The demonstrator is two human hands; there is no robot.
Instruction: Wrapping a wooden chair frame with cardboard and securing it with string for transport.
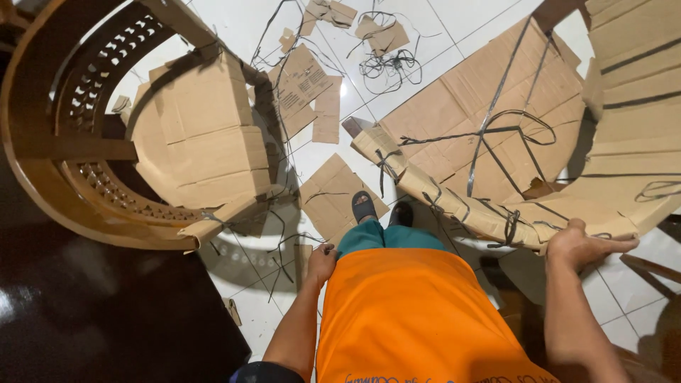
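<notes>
My right hand (585, 245) lies flat and open on the edge of the cardboard-wrapped piece (454, 206), bound with black strapping (496, 131). My left hand (321, 262) rests half-curled at my orange shirt (404, 312), holding nothing. Left of the wrapped piece stands a wooden chair (64, 149) on the tiled floor (248, 291).

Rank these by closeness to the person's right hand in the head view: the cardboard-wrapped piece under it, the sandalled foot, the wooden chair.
From the right hand:
1. Cardboard-wrapped piece, touching it.
2. Sandalled foot, centre floor.
3. Wooden chair, far left.
</notes>
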